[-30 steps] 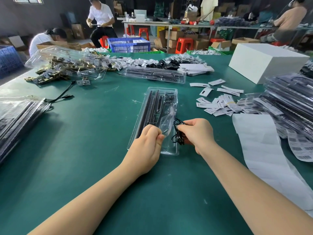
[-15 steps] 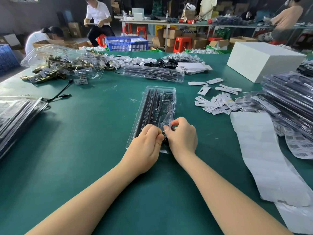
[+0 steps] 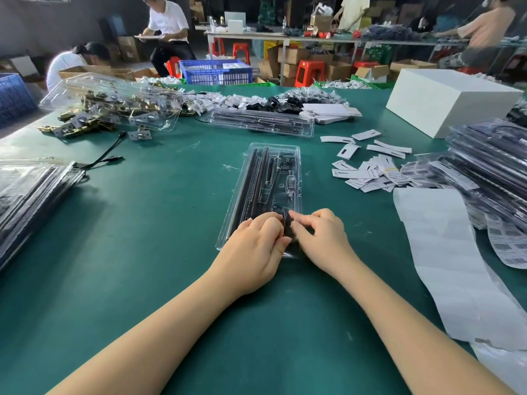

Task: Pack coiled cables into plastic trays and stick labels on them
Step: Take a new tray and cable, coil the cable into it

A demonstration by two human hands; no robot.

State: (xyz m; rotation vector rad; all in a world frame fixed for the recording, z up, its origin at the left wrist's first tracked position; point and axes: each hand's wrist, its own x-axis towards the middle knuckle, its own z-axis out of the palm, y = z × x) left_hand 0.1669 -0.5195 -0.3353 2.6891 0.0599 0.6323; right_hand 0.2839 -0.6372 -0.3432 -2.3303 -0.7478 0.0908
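1. Head view: clear plastic tray [image 3: 269, 178] lies mid-table on the green table [image 3: 142, 223]. Left hand [image 3: 253, 249] and right hand [image 3: 322, 238], fingers curled, both pinch the black coiled cable [image 3: 286, 226] at the tray's near end.

Nothing here can really be read. The barcode labels [image 3: 510, 246] on the sheet at the right edge of the table show black bars and tiny print, too small to make out. The small white tags [image 3: 368, 173] scattered right of the middle carry dark marks, but no legible words. The white box [image 3: 445, 101] at the far right shows no lettering.
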